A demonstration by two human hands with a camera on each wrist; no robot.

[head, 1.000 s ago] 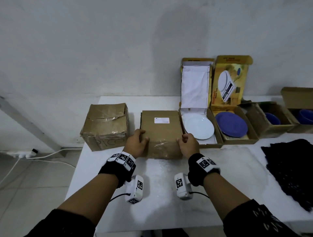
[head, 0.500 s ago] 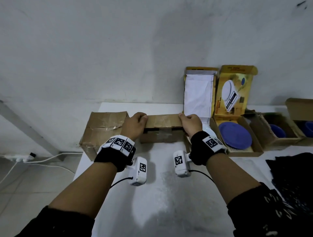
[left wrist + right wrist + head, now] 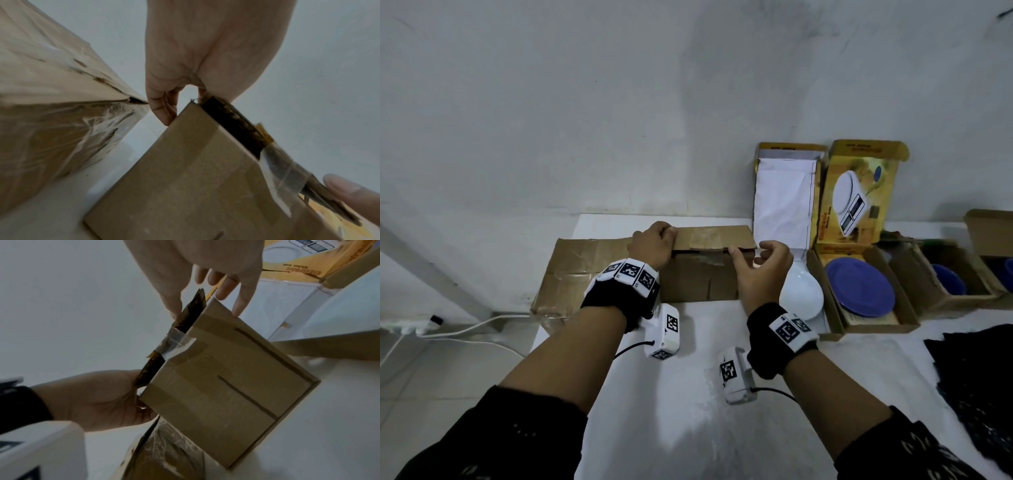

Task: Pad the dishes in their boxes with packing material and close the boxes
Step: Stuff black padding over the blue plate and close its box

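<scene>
At the far left of the white table [image 3: 688, 394] stood a taped, crumpled carton [image 3: 578, 274], shut and untouched. Just to its right sat the plain brown box [image 3: 702, 281], and you had both hands on it. Your left hand [image 3: 652, 245] was curled over the near left corner of the lid flap [image 3: 712, 236], fingers on top and thumb beneath. The left wrist view showed a dark gap under the flap, bridged by a strip of clear tape [image 3: 281, 168]. Your right hand [image 3: 765, 265] was loosely spread at the box's right corner; its thumb lay against the flap edge and the fingers stood free, holding nothing.

To the right of this box, a white plate [image 3: 801, 294] lay in a yellow box [image 3: 787, 192] with its lid upright. Next came a blue plate [image 3: 859, 287] in a second yellow box [image 3: 866, 185], then two open brown boxes with blue dishes. Black packing material [image 3: 979, 383] lay at the near right.

The cardboard looked thin and light, so it would likely flex and crease under a one-sided pull; gripping the flap at both corners would probably keep it flat. What the box held could not be seen. The plates appeared rigid, smooth and breakable, and were best taken by the rim.
</scene>
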